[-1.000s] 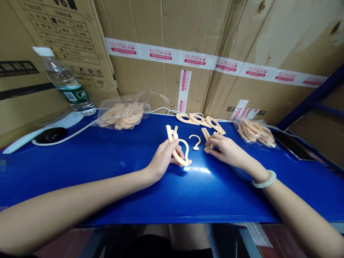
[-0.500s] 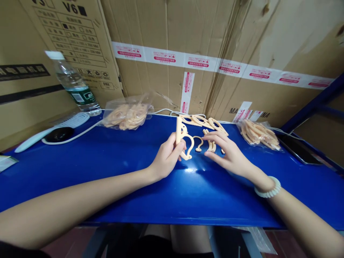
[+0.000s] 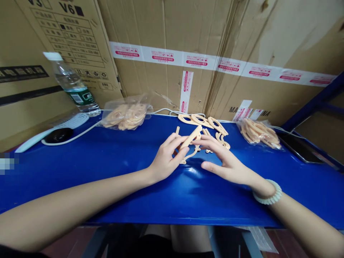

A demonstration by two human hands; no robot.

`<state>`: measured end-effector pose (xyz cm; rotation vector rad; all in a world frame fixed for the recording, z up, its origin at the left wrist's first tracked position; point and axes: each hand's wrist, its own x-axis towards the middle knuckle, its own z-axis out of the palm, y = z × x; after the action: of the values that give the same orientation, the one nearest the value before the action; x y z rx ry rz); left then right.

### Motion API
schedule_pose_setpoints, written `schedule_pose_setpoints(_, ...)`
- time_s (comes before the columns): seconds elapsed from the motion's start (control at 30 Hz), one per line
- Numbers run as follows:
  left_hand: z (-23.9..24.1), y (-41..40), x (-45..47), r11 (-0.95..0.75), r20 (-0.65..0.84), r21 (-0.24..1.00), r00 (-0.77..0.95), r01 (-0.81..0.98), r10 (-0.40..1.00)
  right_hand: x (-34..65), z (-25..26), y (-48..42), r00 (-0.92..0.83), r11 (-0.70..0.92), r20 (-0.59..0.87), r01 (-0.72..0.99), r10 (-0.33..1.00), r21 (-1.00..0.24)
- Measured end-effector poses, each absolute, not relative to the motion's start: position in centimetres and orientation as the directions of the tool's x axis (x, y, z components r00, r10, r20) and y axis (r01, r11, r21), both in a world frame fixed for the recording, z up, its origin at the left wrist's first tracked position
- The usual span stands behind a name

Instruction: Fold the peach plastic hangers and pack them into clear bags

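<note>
My left hand [image 3: 166, 157] pinches a peach plastic hanger piece [image 3: 189, 140] just above the blue table [image 3: 120, 172], holding it tilted up to the right. My right hand [image 3: 224, 159] has its fingers spread; its fingertips touch the far end of the same piece, and nothing lies in its palm. Under and behind the hands lie more peach parts, among them a small hook-shaped piece [image 3: 221, 139]. A small pile of assembled peach hangers [image 3: 202, 121] lies flat farther back.
Two clear bags of peach parts lie at the back, one left [image 3: 126, 114] and one right [image 3: 258, 133]. A water bottle [image 3: 72, 86], a black mouse [image 3: 57, 135] and a white cable [image 3: 70, 133] are far left. A phone [image 3: 299, 147] lies far right. Cardboard boxes [image 3: 188, 53] wall the back.
My left hand has lifted the hanger piece off the table and tipped it over to the right. My right hand has moved left from the loose parts to the piece's far end.
</note>
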<state>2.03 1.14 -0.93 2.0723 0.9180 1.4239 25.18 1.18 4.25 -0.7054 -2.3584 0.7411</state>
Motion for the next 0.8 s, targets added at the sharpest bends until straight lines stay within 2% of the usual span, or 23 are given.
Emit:
schedule_pose_setpoints(0.23,-0.94,0.86,2.22,-0.665,0.645,0.679,0.180,0.310,0.743,25.26,4.02,1.67,-0.652,0.586,0.351,0.179,0.672,-0.790)
schedule_pose_setpoints(0.43,-0.88,0.83,2.27,-0.602,0.585,0.727,0.163,0.329,0.795,25.32,4.26,1.87,-0.627,0.516,0.329,0.139,0.706,-0.845)
schedule_pose_setpoints(0.63,-0.84,0.75,2.21,-0.567,0.564,0.752,0.119,0.336,0.817,25.15,4.37,1.71,-0.521,0.467,0.334,0.145,0.786,-0.872)
schedule_pose_setpoints(0.8,-0.65,0.92,2.16,-0.551,0.550,0.743,0.121,0.381,0.826,24.90,3.54,2.12,-0.421,0.385,0.267,0.225,0.867,-0.895)
